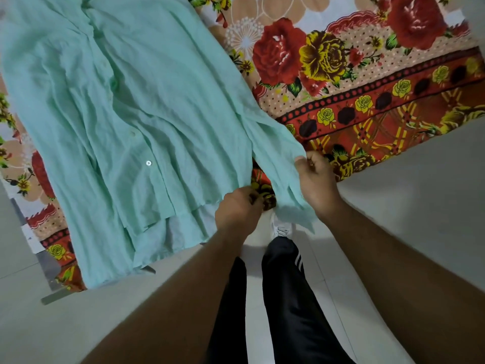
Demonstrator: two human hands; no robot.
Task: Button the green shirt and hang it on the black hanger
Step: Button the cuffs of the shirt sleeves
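The pale green shirt [126, 106] lies spread front-up on a flower-patterned bed cover, its hem hanging over the bed's near edge. A white button [148, 163] shows on the placket low down. My left hand [237, 210] is closed on the shirt's bottom hem at its right corner. My right hand [316, 179] pinches the edge of the right sleeve [278, 158] near its cuff. The collar runs out of view at the top. No black hanger is in view.
The bed cover [354, 74] with red and yellow roses reaches to the right and back. Pale floor tiles [420, 193] lie below and to the right. My legs in black trousers [288, 298] and a white shoe [282, 227] stand at the bed's edge.
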